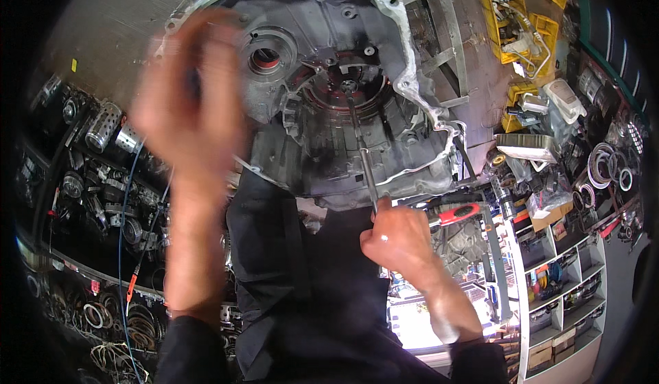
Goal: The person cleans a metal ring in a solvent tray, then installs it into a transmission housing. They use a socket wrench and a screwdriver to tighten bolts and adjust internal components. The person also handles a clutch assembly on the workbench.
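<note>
A large grey metal transmission housing (pixel 274 147) fills the upper middle, its bright rim curving round a dark, ribbed inside. My right hand (pixel 401 236) is closed round the near end of a ratchet wrench; the red and black handle (pixel 458 214) sticks out to the right of the fist. From there a long steel extension bar (pixel 364 154) runs up into the round recess, and its far tip meets a fastener (pixel 349 85) at the centre. Over the housing's left edge, my left hand (pixel 192 96) is smeared by motion, hiding part of the rim; whether it holds anything is unclear.
Yellow bins (pixel 504 20) with parts stand at the far right, beside a metal frame (pixel 446 54). Shelves (pixel 566 295) and metal rings (pixel 604 168) lie to the right. Gear parts crowd a rack (pixel 103 199) at left, where a blue hose (pixel 123 226) hangs.
</note>
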The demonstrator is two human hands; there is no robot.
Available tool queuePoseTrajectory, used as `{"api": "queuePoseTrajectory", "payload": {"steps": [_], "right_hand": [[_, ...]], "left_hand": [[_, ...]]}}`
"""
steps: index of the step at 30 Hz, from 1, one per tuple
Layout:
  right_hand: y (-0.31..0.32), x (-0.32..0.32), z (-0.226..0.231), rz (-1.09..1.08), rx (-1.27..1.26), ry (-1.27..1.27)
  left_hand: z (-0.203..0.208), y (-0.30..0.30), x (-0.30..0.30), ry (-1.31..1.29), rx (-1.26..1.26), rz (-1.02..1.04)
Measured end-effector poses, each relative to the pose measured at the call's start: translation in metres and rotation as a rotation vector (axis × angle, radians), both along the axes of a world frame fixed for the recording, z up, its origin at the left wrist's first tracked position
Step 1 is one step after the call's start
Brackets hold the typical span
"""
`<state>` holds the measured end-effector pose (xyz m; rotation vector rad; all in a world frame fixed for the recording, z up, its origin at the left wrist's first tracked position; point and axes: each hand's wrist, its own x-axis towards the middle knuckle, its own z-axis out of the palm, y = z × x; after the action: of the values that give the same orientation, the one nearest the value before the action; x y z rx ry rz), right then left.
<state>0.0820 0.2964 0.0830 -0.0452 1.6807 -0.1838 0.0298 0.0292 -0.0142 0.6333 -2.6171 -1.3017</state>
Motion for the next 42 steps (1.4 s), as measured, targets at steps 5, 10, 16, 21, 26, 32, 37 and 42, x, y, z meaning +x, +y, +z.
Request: {"api": "queuePoseTrajectory", "payload": {"steps": [5, 10, 16, 21, 26, 32, 37, 42], "right_hand": [[0.002, -0.011, -0.011, -0.26, 0.053, -0.274], [0.007, 0.015, -0.011, -0.399, 0.048, -0.273], [0.015, 0.024, -0.01, -0.499, 0.015, -0.23], [0.015, 0.023, -0.009, -0.55, -0.02, -0.195], [0.019, 0.026, -0.009, -0.633, -0.049, -0.199], [0.021, 0.037, -0.009, -0.756, -0.054, -0.191], [0.014, 0.04, -0.005, -0.535, -0.04, -0.049], [0.006, 0.037, 0.007, -0.28, -0.046, 0.066]], "left_hand": [[-0.045, -0.092, -0.052, -0.139, -0.24, -0.284], [-0.073, -0.103, -0.034, -0.497, 0.173, -0.142], [-0.071, -0.101, -0.037, -0.504, 0.049, -0.17], [-0.07, -0.099, -0.036, -0.535, -0.003, -0.133], [-0.07, -0.104, -0.034, -0.516, -0.042, -0.154], [-0.067, -0.099, -0.034, -0.701, -0.025, -0.015], [-0.047, -0.081, -0.043, -0.107, -0.554, -0.352], [-0.011, 0.04, 0.031, -0.062, -0.131, -0.086]]}}
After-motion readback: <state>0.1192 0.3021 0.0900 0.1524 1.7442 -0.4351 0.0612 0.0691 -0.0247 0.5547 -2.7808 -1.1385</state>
